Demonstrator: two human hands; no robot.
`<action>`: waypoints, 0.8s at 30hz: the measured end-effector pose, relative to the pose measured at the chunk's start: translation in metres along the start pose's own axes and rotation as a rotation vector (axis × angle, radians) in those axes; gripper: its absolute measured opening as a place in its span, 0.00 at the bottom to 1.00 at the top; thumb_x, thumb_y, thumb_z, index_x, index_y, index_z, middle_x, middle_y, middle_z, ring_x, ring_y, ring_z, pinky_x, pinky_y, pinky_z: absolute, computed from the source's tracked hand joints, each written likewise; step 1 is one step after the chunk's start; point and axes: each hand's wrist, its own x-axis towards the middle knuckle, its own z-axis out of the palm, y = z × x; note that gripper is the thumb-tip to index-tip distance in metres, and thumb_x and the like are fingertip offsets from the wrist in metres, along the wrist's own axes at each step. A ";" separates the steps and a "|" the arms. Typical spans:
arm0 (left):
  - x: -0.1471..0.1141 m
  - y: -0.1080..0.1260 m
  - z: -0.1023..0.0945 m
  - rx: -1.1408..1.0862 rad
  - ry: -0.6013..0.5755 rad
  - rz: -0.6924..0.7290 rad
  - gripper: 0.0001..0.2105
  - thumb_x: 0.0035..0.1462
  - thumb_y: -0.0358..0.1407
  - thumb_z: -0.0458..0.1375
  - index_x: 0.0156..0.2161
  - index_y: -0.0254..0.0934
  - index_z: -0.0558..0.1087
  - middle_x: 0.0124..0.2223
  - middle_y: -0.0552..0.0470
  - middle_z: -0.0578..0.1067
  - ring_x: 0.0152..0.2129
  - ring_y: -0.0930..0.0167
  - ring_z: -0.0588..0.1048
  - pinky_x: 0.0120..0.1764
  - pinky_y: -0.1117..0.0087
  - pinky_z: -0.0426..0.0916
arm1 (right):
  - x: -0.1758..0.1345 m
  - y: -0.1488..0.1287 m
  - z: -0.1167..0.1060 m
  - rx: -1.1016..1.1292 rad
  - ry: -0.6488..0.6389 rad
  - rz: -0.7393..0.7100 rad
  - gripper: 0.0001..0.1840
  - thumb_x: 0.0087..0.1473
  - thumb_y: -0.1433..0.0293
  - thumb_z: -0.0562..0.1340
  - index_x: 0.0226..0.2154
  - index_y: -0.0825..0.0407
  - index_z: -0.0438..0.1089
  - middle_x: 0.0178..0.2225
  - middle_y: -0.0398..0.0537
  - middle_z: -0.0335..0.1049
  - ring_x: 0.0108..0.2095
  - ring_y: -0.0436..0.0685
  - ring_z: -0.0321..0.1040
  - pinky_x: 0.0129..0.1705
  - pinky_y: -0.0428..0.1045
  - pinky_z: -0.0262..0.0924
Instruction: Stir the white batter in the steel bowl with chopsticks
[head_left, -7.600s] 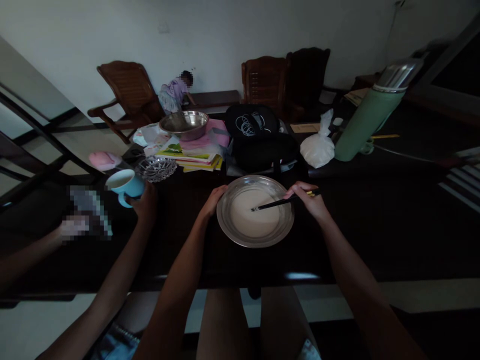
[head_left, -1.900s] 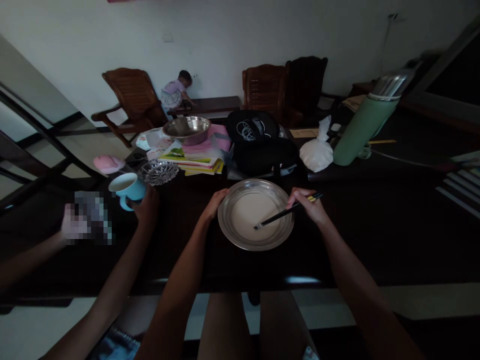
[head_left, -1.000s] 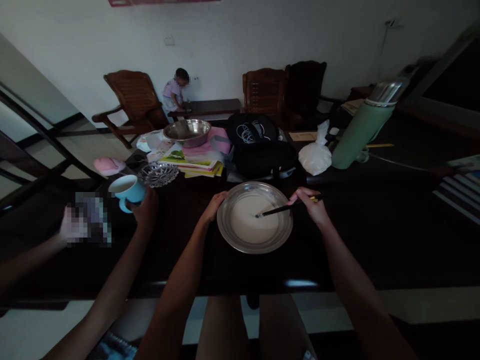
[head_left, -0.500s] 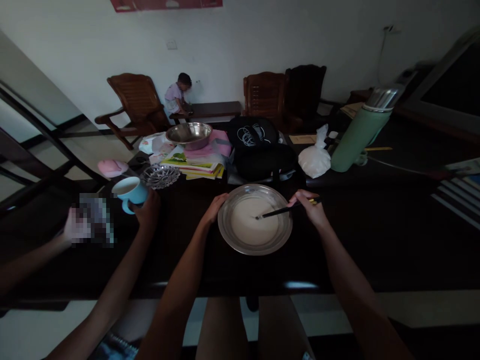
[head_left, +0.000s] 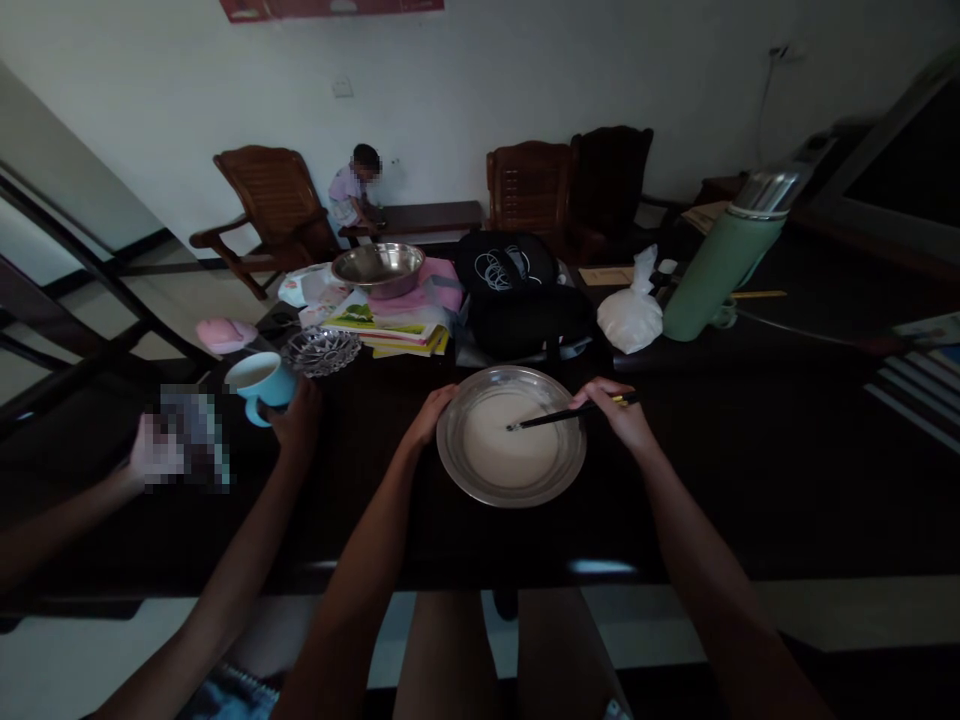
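A shallow metal bowl (head_left: 454, 470) stands on the dark table in front of me, with a pale, milky mixture (head_left: 502, 455) in it. My left hand (head_left: 433, 415) grips the bowl's left rim. Dark chopsticks (head_left: 555, 415) are held in my right hand (head_left: 611, 405), above the bowl's right rim; their tips dip into the mixture near its middle. Just beyond the bowl lies a black case (head_left: 525, 320). A knotted plastic bag of white powder (head_left: 630, 320) sits past my right hand.
At my left, another person's hand (head_left: 300, 415) holds a light-blue mug (head_left: 274, 383). A glass dish (head_left: 322, 352), books (head_left: 405, 335) and a second metal bowl (head_left: 379, 270) stand behind. A green thermos (head_left: 712, 275) rises at the right. Someone crouches by a bench (head_left: 431, 217).
The chopstick tips have shifted slightly left and away from me within the mixture. My left hand keeps its place on the bowl's rim.
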 end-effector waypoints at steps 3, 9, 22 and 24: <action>0.000 -0.002 -0.001 -0.016 -0.009 -0.017 0.18 0.44 0.50 0.62 0.25 0.36 0.68 0.24 0.58 0.67 0.24 0.73 0.63 0.28 0.72 0.59 | -0.003 0.001 0.000 0.090 0.007 0.056 0.25 0.55 0.47 0.61 0.22 0.48 0.75 0.20 0.44 0.76 0.25 0.56 0.74 0.35 0.52 0.68; 0.002 -0.006 -0.003 -0.021 -0.021 -0.034 0.18 0.45 0.50 0.62 0.26 0.35 0.69 0.24 0.57 0.68 0.24 0.73 0.64 0.28 0.72 0.60 | -0.002 -0.002 0.009 0.001 -0.212 -0.030 0.23 0.55 0.48 0.62 0.27 0.48 0.79 0.28 0.46 0.80 0.33 0.58 0.76 0.40 0.53 0.68; 0.002 -0.006 -0.002 -0.038 -0.027 -0.017 0.17 0.47 0.48 0.62 0.24 0.36 0.67 0.22 0.58 0.65 0.22 0.74 0.62 0.28 0.72 0.58 | -0.004 0.001 0.003 0.087 -0.125 0.048 0.23 0.54 0.48 0.62 0.25 0.48 0.77 0.22 0.45 0.77 0.26 0.57 0.74 0.35 0.52 0.67; 0.003 -0.007 -0.003 -0.037 -0.024 -0.025 0.17 0.47 0.48 0.61 0.24 0.36 0.67 0.23 0.58 0.66 0.23 0.74 0.62 0.28 0.72 0.58 | -0.004 -0.001 0.008 0.016 -0.184 -0.004 0.22 0.55 0.48 0.62 0.27 0.47 0.79 0.26 0.46 0.79 0.32 0.58 0.75 0.39 0.53 0.67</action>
